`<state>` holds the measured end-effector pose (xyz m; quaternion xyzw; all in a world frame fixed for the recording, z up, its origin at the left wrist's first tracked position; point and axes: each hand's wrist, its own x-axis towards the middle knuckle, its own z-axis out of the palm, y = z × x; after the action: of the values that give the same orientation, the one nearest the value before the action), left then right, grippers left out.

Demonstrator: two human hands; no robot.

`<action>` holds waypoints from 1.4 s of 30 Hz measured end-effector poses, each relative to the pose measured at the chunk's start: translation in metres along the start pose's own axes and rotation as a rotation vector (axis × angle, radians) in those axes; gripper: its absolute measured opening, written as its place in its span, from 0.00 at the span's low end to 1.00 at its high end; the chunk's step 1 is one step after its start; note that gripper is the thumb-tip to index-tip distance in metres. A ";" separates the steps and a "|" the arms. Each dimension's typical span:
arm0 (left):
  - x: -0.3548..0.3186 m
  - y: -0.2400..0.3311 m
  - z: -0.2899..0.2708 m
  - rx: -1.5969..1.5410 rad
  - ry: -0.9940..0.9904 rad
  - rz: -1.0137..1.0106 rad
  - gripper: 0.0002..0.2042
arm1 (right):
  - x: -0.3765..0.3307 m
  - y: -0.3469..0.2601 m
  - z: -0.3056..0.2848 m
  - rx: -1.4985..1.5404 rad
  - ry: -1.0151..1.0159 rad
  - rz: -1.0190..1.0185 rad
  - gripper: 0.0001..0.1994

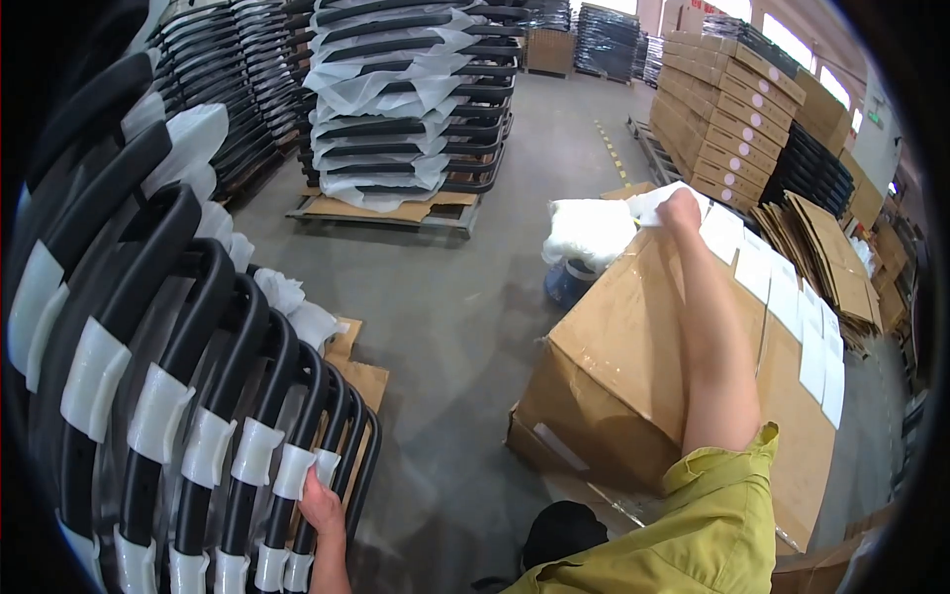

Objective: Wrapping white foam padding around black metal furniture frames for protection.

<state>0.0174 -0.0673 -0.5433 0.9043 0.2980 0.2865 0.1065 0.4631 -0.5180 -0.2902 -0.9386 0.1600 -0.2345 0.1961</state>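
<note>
On top of the big box (606,361) — one closed brown carton — lay at least eight white sheets (754,269), overlapping too much for an exact count. The right hand (680,210), reaching from one yellow-green sleeve (717,505), was closed on a sheet at the box's far edge. The left hand (322,507) was well apart from it, to the left of the box, its fingers against one white foam wrap (293,472); whether they gripped it could not be told. That wrap was on the nearest group of black frames (145,262), left of the box, where at least seven wraps showed in the upper row.

What the box held could not be seen. Just beyond its left corner stood one blue tub (567,285) with one white bundle (589,230) above it; the tub's inside was hidden. Farther off, left of the box, one pallet (435,226) bore one tall stack of frames (485,109) — white sheeting (386,84) between its layers. Beyond the box rose one pile of cartons (693,119), and to its right leaned several flattened cartons (836,262).
</note>
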 end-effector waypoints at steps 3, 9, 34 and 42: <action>0.002 0.005 -0.001 -0.103 0.017 0.030 0.17 | 0.014 -0.011 -0.013 0.146 0.147 -0.191 0.13; -0.003 0.046 -0.033 -0.273 0.062 0.383 0.13 | -0.169 -0.154 -0.071 -0.063 -0.721 -0.885 0.12; -0.137 -0.049 -0.091 -0.001 -0.184 0.053 0.15 | -0.594 -0.032 0.173 0.453 -2.258 -0.201 0.11; -0.122 -0.090 -0.042 0.190 -0.305 -0.384 0.23 | -0.658 -0.110 0.187 0.457 -2.143 -0.734 0.09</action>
<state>-0.1304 -0.0680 -0.5974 0.8697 0.4705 0.0919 0.1172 0.0280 -0.1093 -0.6419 -0.5886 -0.4170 0.6159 0.3166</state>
